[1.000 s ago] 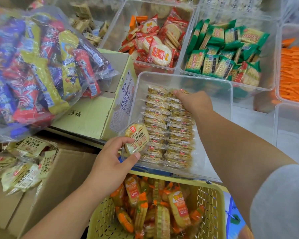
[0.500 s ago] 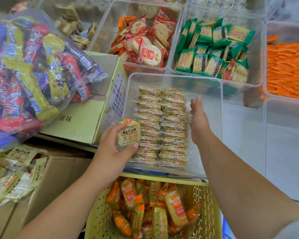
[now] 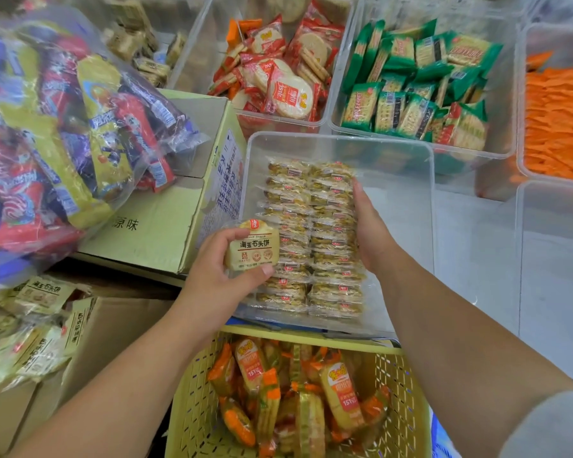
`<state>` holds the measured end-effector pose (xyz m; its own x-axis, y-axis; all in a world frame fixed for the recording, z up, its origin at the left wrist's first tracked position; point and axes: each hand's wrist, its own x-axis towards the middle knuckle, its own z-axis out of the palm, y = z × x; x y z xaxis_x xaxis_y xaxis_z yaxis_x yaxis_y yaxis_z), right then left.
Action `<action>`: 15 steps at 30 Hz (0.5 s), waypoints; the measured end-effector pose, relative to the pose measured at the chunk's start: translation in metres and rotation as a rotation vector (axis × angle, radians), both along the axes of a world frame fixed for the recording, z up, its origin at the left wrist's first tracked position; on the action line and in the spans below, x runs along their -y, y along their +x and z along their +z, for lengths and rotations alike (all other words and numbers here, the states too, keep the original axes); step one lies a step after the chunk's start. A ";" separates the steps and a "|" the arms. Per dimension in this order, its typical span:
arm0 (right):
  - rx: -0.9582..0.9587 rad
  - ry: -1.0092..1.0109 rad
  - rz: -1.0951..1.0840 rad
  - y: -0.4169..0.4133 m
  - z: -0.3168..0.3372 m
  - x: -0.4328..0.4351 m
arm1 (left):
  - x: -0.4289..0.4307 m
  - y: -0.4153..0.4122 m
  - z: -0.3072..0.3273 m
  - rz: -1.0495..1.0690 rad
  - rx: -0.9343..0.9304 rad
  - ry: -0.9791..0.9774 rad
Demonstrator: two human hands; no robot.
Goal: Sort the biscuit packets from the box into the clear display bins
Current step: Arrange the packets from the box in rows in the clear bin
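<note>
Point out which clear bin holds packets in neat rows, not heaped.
The nearest bin, where the right hand rests against two tidy rows of yellow packets; the red-packet bin and green-packet bin behind it hold jumbled packets.

The biscuit packet point(image 3: 252, 246) reads 海玉石头饼, basket packets point(image 3: 341, 388) show 151, the carton point(image 3: 153, 226) shows 味.

The left hand point(image 3: 212, 279) pinches a round pale-yellow wrapped biscuit packet point(image 3: 252, 246) at the clear plastic bin's point(image 3: 407, 206) edge; the right hand point(image 3: 371, 233), fingers straight, presses the two packet rows point(image 3: 311, 239) inside.
</note>
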<state>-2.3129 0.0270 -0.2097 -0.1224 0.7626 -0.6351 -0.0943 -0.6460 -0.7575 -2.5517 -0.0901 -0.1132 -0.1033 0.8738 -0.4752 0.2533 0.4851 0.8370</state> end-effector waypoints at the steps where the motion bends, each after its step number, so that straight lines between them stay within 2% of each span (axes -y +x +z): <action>1: 0.031 0.010 0.009 -0.001 0.004 0.001 | 0.000 0.000 0.000 0.003 0.004 0.002; 6: 0.240 0.040 -0.010 -0.002 0.020 0.001 | 0.000 -0.001 0.001 0.043 -0.002 0.001; 8: 0.355 -0.024 -0.041 0.006 0.030 0.004 | 0.001 -0.002 0.001 0.044 -0.007 -0.003; 11: 0.340 -0.158 -0.041 0.021 0.048 0.028 | 0.001 -0.001 0.000 0.040 -0.037 0.002; 15: 0.225 -0.332 0.043 0.031 0.054 0.070 | 0.000 -0.001 -0.002 0.019 -0.058 -0.001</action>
